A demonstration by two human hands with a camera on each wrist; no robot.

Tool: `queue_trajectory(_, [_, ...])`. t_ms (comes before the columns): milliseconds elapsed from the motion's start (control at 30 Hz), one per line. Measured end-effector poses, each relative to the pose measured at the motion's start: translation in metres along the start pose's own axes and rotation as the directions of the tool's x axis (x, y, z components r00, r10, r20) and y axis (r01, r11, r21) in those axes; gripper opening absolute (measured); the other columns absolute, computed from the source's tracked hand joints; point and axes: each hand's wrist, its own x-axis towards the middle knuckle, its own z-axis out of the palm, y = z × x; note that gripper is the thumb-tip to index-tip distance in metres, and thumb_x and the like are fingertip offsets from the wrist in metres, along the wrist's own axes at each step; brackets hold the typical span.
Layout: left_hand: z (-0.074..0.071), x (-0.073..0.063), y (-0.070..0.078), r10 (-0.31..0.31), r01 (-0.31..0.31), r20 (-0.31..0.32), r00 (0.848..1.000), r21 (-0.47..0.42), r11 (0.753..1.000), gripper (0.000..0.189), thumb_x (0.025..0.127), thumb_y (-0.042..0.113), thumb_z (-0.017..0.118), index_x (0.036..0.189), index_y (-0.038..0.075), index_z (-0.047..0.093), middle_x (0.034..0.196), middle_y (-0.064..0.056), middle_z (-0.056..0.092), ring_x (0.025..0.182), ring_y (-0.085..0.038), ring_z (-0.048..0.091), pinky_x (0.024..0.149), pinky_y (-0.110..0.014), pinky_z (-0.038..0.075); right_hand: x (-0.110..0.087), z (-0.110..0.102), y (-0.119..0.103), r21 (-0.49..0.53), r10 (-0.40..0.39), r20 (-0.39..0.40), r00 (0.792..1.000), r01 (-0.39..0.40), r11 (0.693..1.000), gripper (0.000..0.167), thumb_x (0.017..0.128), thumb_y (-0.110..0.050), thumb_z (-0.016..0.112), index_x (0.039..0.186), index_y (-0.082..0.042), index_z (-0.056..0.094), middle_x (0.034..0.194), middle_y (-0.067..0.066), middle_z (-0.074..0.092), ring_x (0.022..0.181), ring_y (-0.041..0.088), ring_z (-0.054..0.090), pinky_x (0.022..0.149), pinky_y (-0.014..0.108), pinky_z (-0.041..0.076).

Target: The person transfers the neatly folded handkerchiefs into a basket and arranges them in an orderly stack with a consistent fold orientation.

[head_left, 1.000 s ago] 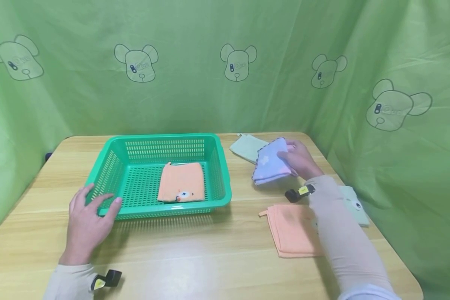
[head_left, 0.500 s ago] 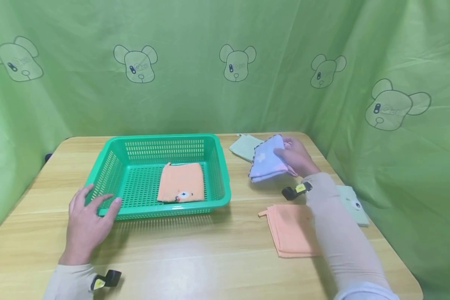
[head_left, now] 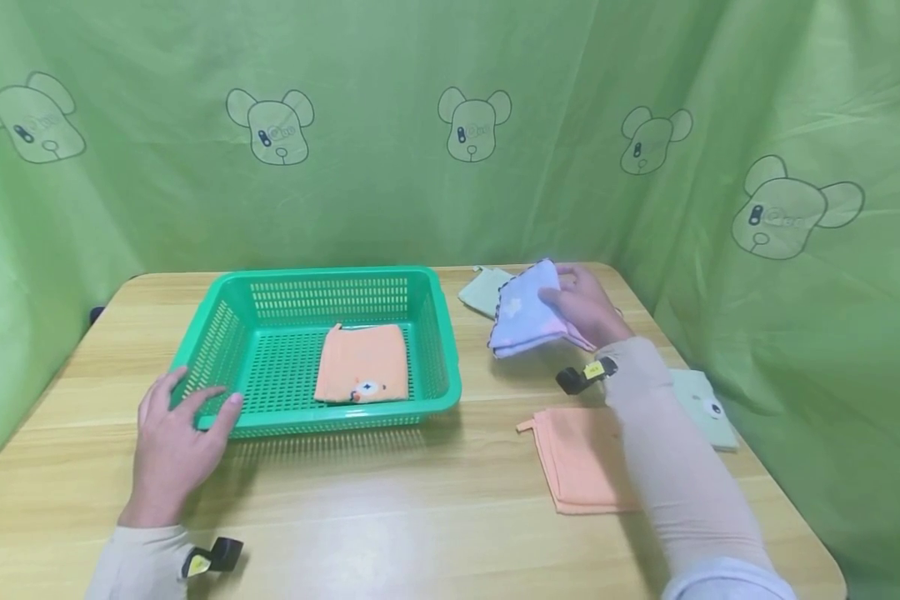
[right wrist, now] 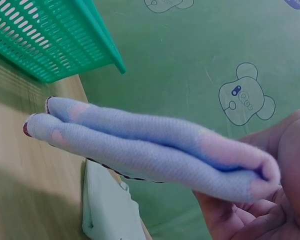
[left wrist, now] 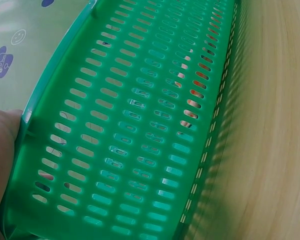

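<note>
My right hand (head_left: 591, 310) pinches a folded lilac towel (head_left: 523, 310) with pale patches and a dark stitched edge, thumb on the near face. The right wrist view shows the towel's thick double fold (right wrist: 140, 140) held above the table. In the head view it partly covers a folded pale green towel (head_left: 482, 292) at the back right. My left hand (head_left: 172, 458) rests at the front left corner of a green plastic basket (head_left: 322, 415), fingers relaxed over the rim. An orange towel (head_left: 367, 358) with an embroidered face lies folded inside the basket.
A second orange towel (head_left: 581, 467) lies folded on the wooden table (head_left: 330, 517), partly under my right forearm. Another pale green towel (head_left: 708, 408) lies near the right edge. Green curtains (head_left: 382, 192) with bear-head outlines close off the back and sides.
My right hand has moved a little left and away from me with the lilac towel, covering more of the pale green towel behind. The left hand and basket stay put.
</note>
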Motion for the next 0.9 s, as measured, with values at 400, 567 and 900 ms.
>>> queue_trajectory(400, [0.001,0.000,-0.001,0.004,-0.004,-0.020,1.000,-0.015,1.000,0.045,0.096,0.040,0.056,0.111,-0.002,0.065,0.149,-0.031,0.028,0.137,-0.052,0.017,0.102,-0.074,0.015,0.003,0.006,-0.009,-0.078,-0.047,0.003,0.999,0.048,0.996,0.060,0.097,-0.012,0.056,0.147,-0.004,0.023,0.128,0.023,0.051,0.090,0.028,0.066,0.075,0.037,0.058])
queue_trajectory(567, [0.001,0.002,-0.001,0.014,-0.015,-0.031,0.999,-0.024,1.000,0.044,0.095,0.039,0.057,0.110,-0.002,0.066,0.148,-0.030,0.029,0.137,-0.052,0.018,0.102,-0.074,0.017,0.003,0.008,-0.013,-0.075,-0.059,0.000,0.998,0.059,0.995,0.059,0.097,-0.012,0.055,0.146,-0.005,0.024,0.125,0.022,0.052,0.089,0.027,0.066,0.075,0.036,0.058])
queue_trajectory(900, [0.000,0.001,0.000,0.000,-0.001,-0.018,1.000,-0.020,1.000,0.044,0.095,0.039,0.057,0.110,-0.002,0.066,0.149,-0.030,0.029,0.137,-0.053,0.017,0.101,-0.075,0.017,0.004,0.017,-0.020,0.008,-0.073,0.011,0.997,0.073,0.997,0.058,0.096,-0.008,0.055,0.145,-0.006,0.024,0.127,0.021,0.050,0.094,0.030,0.064,0.077,0.039,0.058])
